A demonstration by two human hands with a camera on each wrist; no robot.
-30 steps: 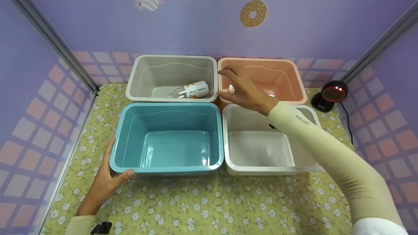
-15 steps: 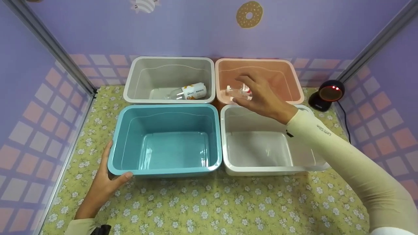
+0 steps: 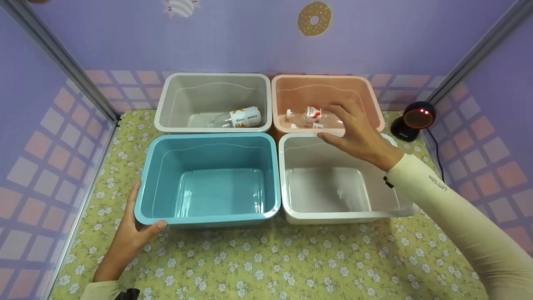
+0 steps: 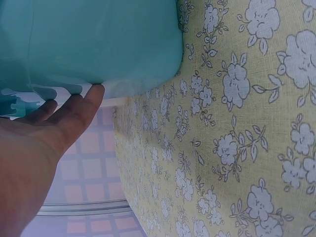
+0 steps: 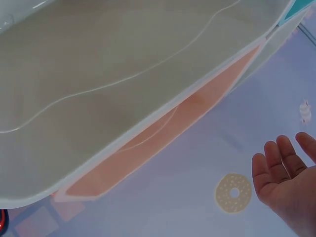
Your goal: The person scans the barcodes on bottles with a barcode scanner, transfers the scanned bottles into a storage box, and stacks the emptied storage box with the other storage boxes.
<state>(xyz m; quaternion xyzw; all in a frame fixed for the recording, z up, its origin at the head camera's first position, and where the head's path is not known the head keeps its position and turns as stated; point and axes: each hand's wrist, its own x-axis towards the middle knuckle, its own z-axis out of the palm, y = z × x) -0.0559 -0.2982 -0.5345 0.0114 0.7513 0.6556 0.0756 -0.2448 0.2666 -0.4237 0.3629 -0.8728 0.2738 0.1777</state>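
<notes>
My left hand [image 3: 129,237] rests at the near left corner of a blue plastic bin [image 3: 208,217], thumb on the front rim and fingers along the left side. In the left wrist view the straight fingers [image 4: 91,101] touch the bin's outer wall. Over the back of the white bin [image 3: 349,215] hovers my right hand [image 3: 360,133], holding nothing, thumb and fingers spread apart. Just left of it, a clear bottle [image 3: 313,113] with a red and white label lies in the pink bin [image 3: 377,104]; another clear bottle [image 3: 318,126] lies beside it, partly hidden by the rim.
A clear bottle [image 3: 245,117] with a white and orange label lies in the grey bin [image 3: 164,108] at the back left. A black scanner [image 3: 413,121] with red lights and a cable stands at the right. A flowered cloth [image 3: 233,266] covers the table; purple walls enclose it.
My right hand has moved right and toward me, from the pink bin's left edge to over the white bin's back rim, revealing the bottles in the pink bin. The left hand stays at the blue bin.
</notes>
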